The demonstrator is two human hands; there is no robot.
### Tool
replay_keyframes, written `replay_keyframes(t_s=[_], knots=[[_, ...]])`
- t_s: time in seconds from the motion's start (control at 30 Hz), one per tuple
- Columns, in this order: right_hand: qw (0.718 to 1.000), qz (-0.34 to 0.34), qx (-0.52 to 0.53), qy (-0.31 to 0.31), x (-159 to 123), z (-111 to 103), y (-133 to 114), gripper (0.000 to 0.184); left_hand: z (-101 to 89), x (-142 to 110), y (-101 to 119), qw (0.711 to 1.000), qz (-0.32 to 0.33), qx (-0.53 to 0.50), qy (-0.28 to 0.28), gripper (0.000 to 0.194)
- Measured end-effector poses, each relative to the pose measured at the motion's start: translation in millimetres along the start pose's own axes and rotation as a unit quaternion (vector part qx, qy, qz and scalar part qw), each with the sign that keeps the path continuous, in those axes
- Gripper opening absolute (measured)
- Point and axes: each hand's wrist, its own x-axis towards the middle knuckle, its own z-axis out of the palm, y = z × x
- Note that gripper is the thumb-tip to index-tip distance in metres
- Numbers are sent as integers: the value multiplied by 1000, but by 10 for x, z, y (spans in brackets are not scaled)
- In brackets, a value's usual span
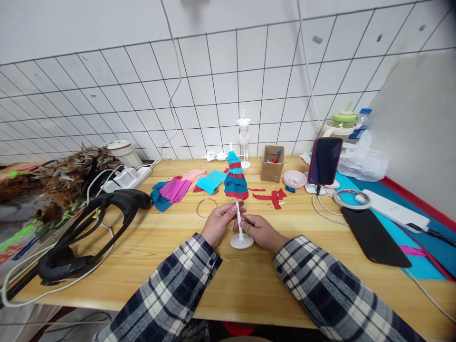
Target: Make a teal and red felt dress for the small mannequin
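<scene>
In front of me a small white doll dress form (242,241) stands upright on its round base. It wears a tiered dress (235,180) of teal, light blue and red strips. My left hand (221,222) is closed with its fingers at the thin white pole under the skirt. On the other side of the pole, my right hand (264,232) pinches a small dark tool (248,220), whose kind I cannot make out. Red scraps (272,196) lie just right of the dress. Folded crepe-like sheets in blue (211,181), magenta (175,189) and other colours lie to the left.
A bare white dress form (244,137) stands behind. A cardboard box (272,164), a pink bowl (295,179) and a propped phone (325,161) are at the back right. A black phone (374,236) lies at right, a black headset frame (96,232) at left, with cables around.
</scene>
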Motion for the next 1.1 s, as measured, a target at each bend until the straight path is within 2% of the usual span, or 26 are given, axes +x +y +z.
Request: replay_keyframes(t_s=[0.13,0.27,0.43,0.6,0.8,0.9,1.03,1.1], knots=[[1000,13,-7,-4,9,12,12,42,9,0,2,999,15,20,33,33],[997,-21,-76,17,18,19,-11,29,-7,30,16,995,51,-2,87,29],[994,-26,-100,28,19,6,-39,26,-40,62,6,993,52,-8,108,31],[986,-1,-98,134,18,-83,-39,33,-50,68,-10,992,58,24,111,31],[965,15,-72,250,5,-198,-63,29,-37,58,5,988,73,29,136,36],[958,18,-64,280,-7,-221,-90,22,-22,52,14,988,80,8,132,37],[949,-14,-90,302,-40,-204,-168,20,11,38,25,984,101,49,137,33],[947,-34,-59,315,-57,-182,-214,20,30,27,32,984,104,71,129,32]])
